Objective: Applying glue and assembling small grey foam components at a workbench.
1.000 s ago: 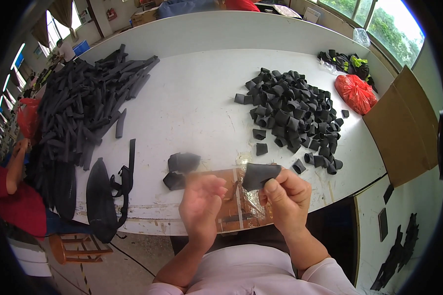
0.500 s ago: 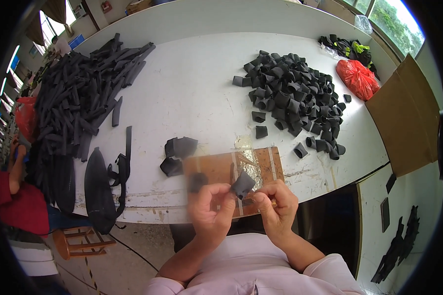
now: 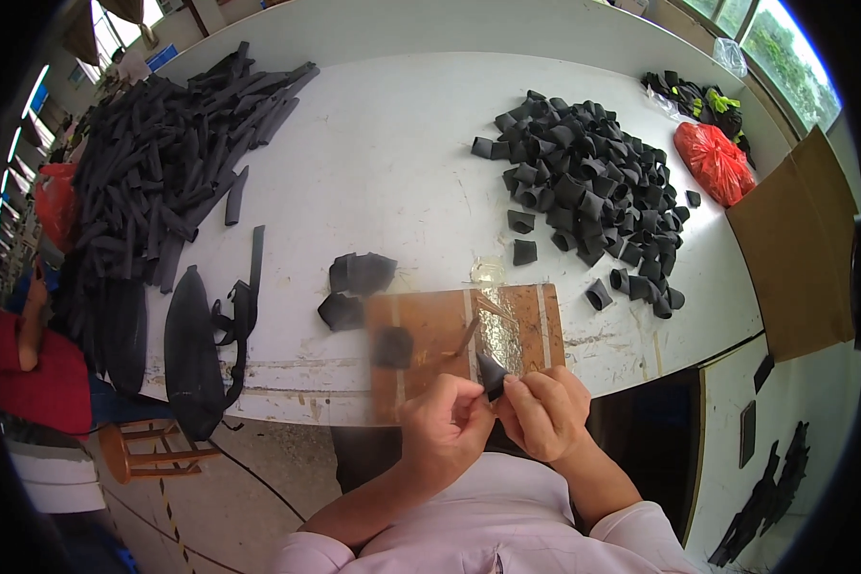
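Close above the near edge of a brown board (image 3: 421, 316), a small black fabric piece (image 3: 491, 371) is pinched between my two hands, folded to a pointed shape. My left hand (image 3: 442, 421) is closed at its lower left, thumb and forefinger together. From the right, my right hand (image 3: 549, 411) grips it with thumb and curled fingers. A dark flat piece (image 3: 392, 347) lies on the board's left side. Shiny dried glue (image 3: 500, 335) and a thin brown stick (image 3: 496, 308) show on the board. More black pieces (image 3: 359, 277) lie just behind it.
A heap of short black fabric tubes (image 3: 584, 172) covers the right of the white table (image 3: 373, 163). Long black strips (image 3: 143, 172) are piled at left, near a black pouch with straps (image 3: 196, 354). A red bag (image 3: 713, 163) and cardboard (image 3: 794, 249) stand right. A person in red (image 3: 38, 373) sits left.
My hands have come together on the black fabric piece, which went from spread flat to folded. My right hand has joined in gripping it. The whole view has shifted slightly.
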Tool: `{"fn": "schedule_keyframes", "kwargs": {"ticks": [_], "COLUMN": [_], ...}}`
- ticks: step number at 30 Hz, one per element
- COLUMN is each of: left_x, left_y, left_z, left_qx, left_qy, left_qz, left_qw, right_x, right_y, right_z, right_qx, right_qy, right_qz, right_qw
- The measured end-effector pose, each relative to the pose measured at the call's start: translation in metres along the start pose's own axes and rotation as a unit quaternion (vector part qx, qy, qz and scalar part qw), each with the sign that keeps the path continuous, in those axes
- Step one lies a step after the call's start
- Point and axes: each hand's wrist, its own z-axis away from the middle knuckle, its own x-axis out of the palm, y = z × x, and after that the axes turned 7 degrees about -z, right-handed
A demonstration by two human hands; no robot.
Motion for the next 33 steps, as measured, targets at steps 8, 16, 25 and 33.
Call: {"fn": "schedule_keyframes", "kwargs": {"ticks": [8, 16, 25, 33], "left_x": [-0.051, -0.062, -0.061, -0.045], "left_y": [-0.101, -0.169, -0.064, -0.028], "left_z": [-0.098, -0.133, -0.064, -0.007], "left_qx": [-0.063, -0.099, -0.044, -0.293], "left_qy": [0.136, 0.026, 0.102, -0.091], "left_qz": [-0.258, -0.381, -0.036, 0.492], "left_qw": [0.955, 0.919, 0.993, 0.815], "right_x": [-0.029, 0.001, 0.031, 0.038], "right_y": [0.129, 0.047, -0.015, -0.014], "right_z": [-0.053, 0.022, -0.003, 0.002], "right_qx": [0.373, 0.436, 0.405, 0.621], "right_qy": [0.112, -0.064, -0.204, -0.005], "right_qz": [0.013, -0.215, -0.303, -0.683], "right_qw": [0.921, 0.872, 0.838, 0.384]}}
